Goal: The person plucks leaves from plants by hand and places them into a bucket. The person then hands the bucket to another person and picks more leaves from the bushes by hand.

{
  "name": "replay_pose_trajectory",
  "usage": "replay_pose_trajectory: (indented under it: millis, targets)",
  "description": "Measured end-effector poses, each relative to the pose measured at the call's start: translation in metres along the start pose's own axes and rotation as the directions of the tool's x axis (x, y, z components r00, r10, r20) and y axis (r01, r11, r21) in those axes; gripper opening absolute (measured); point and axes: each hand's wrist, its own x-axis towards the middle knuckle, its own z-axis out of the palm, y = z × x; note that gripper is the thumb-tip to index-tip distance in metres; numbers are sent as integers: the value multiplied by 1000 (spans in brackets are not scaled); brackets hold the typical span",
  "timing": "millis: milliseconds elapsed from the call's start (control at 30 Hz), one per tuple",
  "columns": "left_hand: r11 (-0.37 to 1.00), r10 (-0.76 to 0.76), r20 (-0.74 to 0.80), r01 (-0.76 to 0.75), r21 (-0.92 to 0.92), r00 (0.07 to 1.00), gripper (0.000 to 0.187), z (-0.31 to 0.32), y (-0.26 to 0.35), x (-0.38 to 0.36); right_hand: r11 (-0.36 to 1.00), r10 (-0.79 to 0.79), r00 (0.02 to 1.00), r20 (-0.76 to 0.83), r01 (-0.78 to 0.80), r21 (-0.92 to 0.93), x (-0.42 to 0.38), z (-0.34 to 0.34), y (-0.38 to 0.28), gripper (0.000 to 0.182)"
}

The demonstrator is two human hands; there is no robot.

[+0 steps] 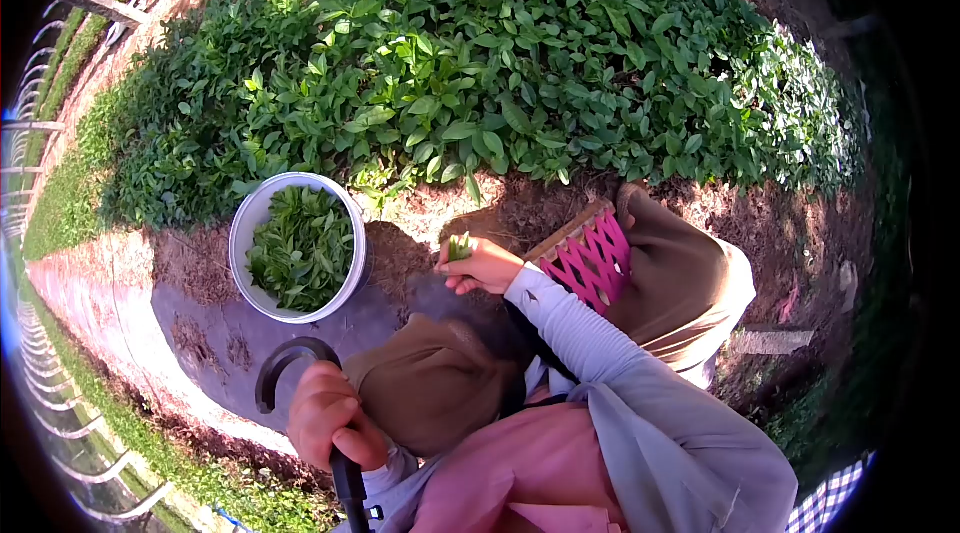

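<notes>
My left hand [335, 423] is wrapped round the shaft of a black hooked umbrella handle [268, 378], whose curve rises above my fist. The canopy cannot be made out. In front of my knees, my right hand [485, 268] pinches a few small green leaves [459, 247] between thumb and fingers. To the left of that hand stands a round white bucket [238, 263] with many picked green leaves [305, 251] inside. The leafy bush [480, 73] spreads just beyond both the bucket and my right hand, touching neither hand.
Beside my right wrist is a low wooden frame laced with pink straps [590, 258], against my knee. Dark ground sheeting [215, 343] lies under the bucket. Curved pale hoops [60, 398] line the left edge, and a checked cloth [830, 498] shows at lower right.
</notes>
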Motion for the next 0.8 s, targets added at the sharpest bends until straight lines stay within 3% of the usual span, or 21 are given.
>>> replay_pose_trajectory:
  millis: [67, 133, 167, 233, 367, 567, 600, 633, 700, 733, 800]
  targets:
    - [1000, 24, 6, -24, -13, 1000, 20, -2, -3, 1, 956, -61, 977, -204, 116, 271, -5, -27, 5, 12]
    - [998, 39, -3, -39, -41, 999, 19, 0, -4, 0, 777, -94, 897, -433, 338, 532, -5, -73, 4, 17]
    - [999, 35, 0, -35, -42, 999, 19, 0, -5, 0, 639, -96, 825, -557, 480, 601, -4, -96, 6, 21]
    - [999, 30, 7, -30, -41, 1000, 19, 0, -5, 1, 575, -130, 740, -660, 598, 557, -5, -131, -1, 21]
    - [998, 31, 8, -31, -51, 999, 20, 3, -4, 2, 548, -76, 861, -503, 458, 700, 1, -144, -37, 29]
    - [1000, 8, -19, -8, -28, 1000, 22, 3, 2, 0, 668, 79, 928, -365, 222, 710, 25, -153, -57, 32]
    - [1000, 6, -22, -6, -21, 1000, 22, 2, 2, -1, 661, 21, 947, -320, 227, 715, 26, -160, -58, 35]
    - [1000, 6, -25, -6, -13, 1000, 22, 1, 2, -2, 662, 67, 899, -432, 284, 694, 28, -166, -58, 27]
    - [1000, 2, -23, -2, -1, 1000, 22, 0, 3, -1, 769, -72, 826, -560, 403, 496, 23, -162, -58, 20]
    - [1000, -1, -21, 2, 3, 1000, 23, -1, 3, -1, 880, -150, 790, -595, 381, 283, 22, -166, -54, 15]
    - [1000, 3, -23, -3, -1, 1000, 22, 0, 2, 0, 918, -367, 708, -603, 381, -110, 16, -161, -41, 15]
